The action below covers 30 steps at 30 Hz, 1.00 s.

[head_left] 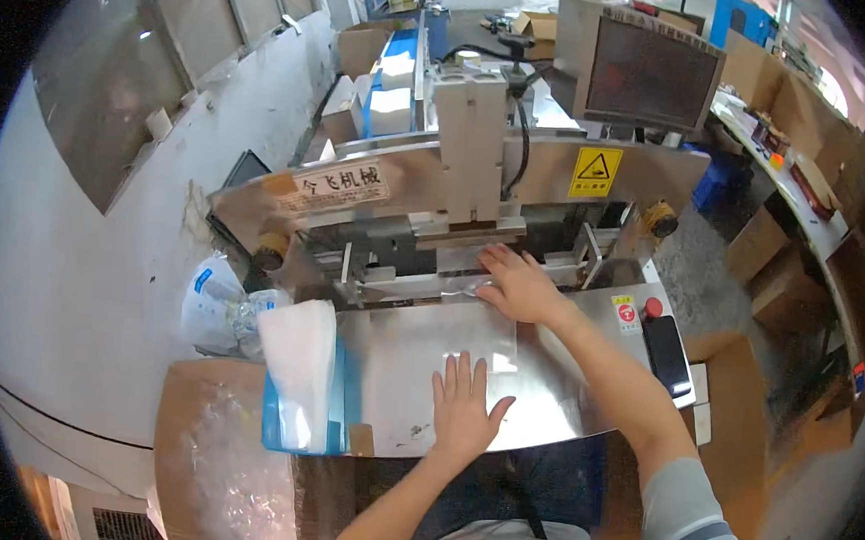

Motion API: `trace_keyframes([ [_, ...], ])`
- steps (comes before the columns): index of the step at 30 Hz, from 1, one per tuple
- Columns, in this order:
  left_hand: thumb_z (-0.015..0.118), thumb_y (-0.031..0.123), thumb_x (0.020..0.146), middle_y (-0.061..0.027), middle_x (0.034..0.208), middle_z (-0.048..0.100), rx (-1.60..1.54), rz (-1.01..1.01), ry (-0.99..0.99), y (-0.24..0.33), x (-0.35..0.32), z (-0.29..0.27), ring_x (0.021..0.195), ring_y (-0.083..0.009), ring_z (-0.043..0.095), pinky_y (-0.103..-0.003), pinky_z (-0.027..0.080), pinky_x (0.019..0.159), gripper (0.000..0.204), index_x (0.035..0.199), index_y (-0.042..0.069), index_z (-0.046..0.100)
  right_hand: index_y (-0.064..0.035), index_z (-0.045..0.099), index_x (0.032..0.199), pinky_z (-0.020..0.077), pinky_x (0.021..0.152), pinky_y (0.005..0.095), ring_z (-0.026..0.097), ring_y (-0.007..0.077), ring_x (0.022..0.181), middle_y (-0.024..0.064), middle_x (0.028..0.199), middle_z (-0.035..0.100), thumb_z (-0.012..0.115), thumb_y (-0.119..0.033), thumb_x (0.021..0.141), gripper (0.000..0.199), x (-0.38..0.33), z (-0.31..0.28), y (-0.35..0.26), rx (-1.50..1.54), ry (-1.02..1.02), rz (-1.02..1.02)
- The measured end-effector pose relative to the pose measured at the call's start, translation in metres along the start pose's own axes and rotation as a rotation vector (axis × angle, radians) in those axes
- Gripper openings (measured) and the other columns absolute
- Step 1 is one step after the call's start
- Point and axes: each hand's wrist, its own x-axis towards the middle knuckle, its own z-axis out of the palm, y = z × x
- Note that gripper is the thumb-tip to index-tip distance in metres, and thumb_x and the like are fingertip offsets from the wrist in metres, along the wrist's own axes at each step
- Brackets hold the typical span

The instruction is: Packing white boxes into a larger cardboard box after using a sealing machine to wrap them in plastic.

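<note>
My left hand [463, 413] lies flat on the shiny metal worktop [402, 353], fingers spread, with nothing in it. Farther in, my right hand [523, 288] reaches to the slot under the press head [469, 152] of a machine. Its fingers are stretched out over what looks like a clear plastic sheet [461, 262]; whether they press on it or hover just above I cannot tell. At the left end of the worktop stands a blue bin [349, 385] with a stack of thin white sheets or bags [296, 351] sticking up from it.
A red button [654, 308] and a black box sit at the worktop's right end. Below left, a cardboard box [181, 423] holds clear plastic pieces [242, 477]. Behind the machine a conveyor [394, 77] runs away beside a monitor-like panel [652, 75]. A wall stands left, a cluttered bench right.
</note>
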Motion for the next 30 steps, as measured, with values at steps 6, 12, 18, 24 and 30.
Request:
trace_keyframes([
  [6,0.065,0.043,0.092,-0.0317,0.145,0.042,-0.025,-0.031,0.08,0.005,-0.011,0.001,0.136,-0.0499,0.037,-0.065,0.024,0.112,0.067,0.135,-0.005,0.051,-0.0034,0.046,0.143,0.0347,0.111,0.0542,0.042,0.0366,0.139,0.0186,0.147,0.048,0.058,-0.045,0.095,0.065,0.004,-0.004,-0.011,0.015,-0.014,0.052],
  [12,0.063,0.045,0.093,-0.0344,0.143,0.042,-0.014,-0.037,0.126,0.005,-0.018,0.0,0.137,-0.0516,0.035,-0.064,0.022,0.114,0.067,0.135,-0.005,0.051,-0.0042,0.042,0.146,0.0318,0.113,0.0578,0.04,0.0386,0.14,0.0205,0.15,0.045,0.057,-0.049,0.096,0.069,0.005,-0.002,-0.024,-0.014,-0.056,0.085],
  [18,0.062,0.046,0.093,-0.0346,0.143,0.043,0.01,-0.034,0.131,0.007,-0.019,0.001,0.138,-0.0515,0.034,-0.065,0.022,0.114,0.067,0.137,-0.004,0.051,-0.0017,0.042,0.147,0.0312,0.113,0.0567,0.041,0.0383,0.14,0.0213,0.148,0.048,0.055,-0.052,0.095,0.073,0.008,-0.007,-0.028,-0.002,-0.058,0.124],
  [24,0.062,0.045,0.093,-0.0282,0.142,0.048,0.045,-0.004,0.127,0.007,-0.023,0.004,0.134,-0.0483,0.039,-0.066,0.024,0.112,0.065,0.134,-0.004,0.053,0.0004,0.041,0.146,0.0311,0.114,0.054,0.045,0.0398,0.136,0.0261,0.142,0.051,0.054,-0.051,0.096,0.072,0.016,-0.017,-0.023,0.042,-0.003,0.119],
  [30,0.067,0.037,0.091,-0.0237,0.136,0.052,-0.096,-0.04,0.048,0.009,-0.025,-0.007,0.132,-0.0457,0.043,-0.065,0.025,0.112,0.061,0.133,-0.005,0.051,0.0024,0.042,0.144,0.0316,0.114,0.054,0.046,0.0409,0.134,0.0262,0.14,0.053,0.05,-0.049,0.099,0.069,0.021,-0.012,-0.016,-0.002,0.063,0.062],
])
